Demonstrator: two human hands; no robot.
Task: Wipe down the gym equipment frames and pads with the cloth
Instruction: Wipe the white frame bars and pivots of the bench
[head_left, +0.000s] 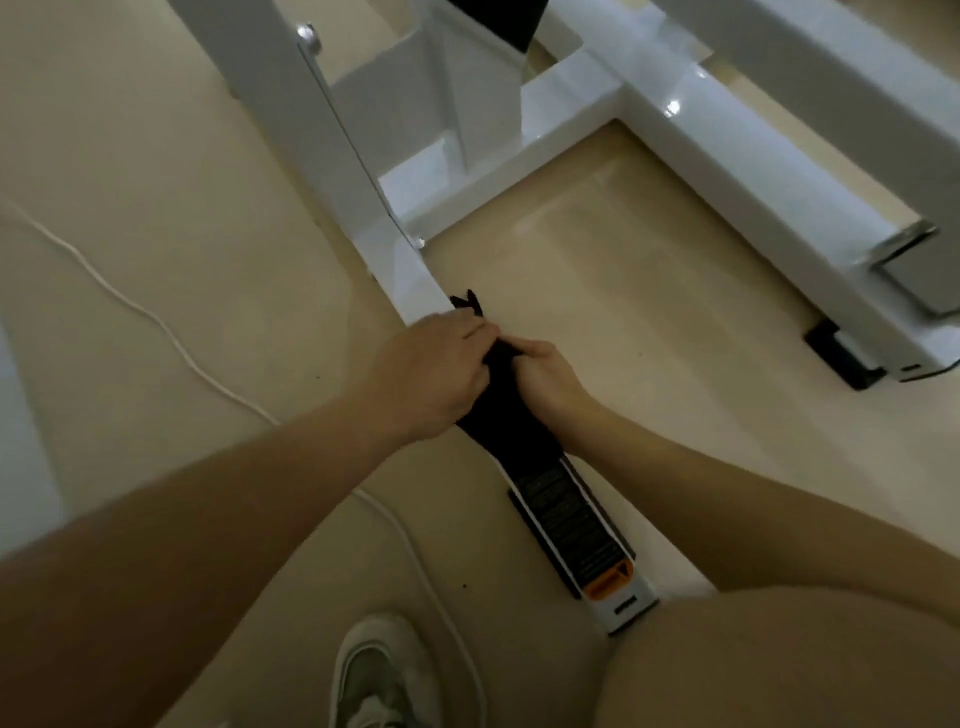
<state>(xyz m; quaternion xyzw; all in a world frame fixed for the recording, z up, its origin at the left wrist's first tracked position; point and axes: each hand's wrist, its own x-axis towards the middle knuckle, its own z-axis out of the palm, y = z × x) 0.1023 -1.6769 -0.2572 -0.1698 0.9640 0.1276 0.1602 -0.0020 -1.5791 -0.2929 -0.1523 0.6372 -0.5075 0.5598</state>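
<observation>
Cloth (506, 415), black, lies on the white frame (410, 265) bar in the middle of the picture. Left grip (431, 374) and right grip (550, 379) both curl tight around it. White cord (156, 319) crosses the floor at left.

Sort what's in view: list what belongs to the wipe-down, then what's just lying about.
Belongs to the job:
- black cloth, gripped by the left hand and right hand
- white frame bar under the cloth
- rest of the white frame beyond

Just lying about:
- white cable on the floor
- shoe at the bottom edge
</observation>
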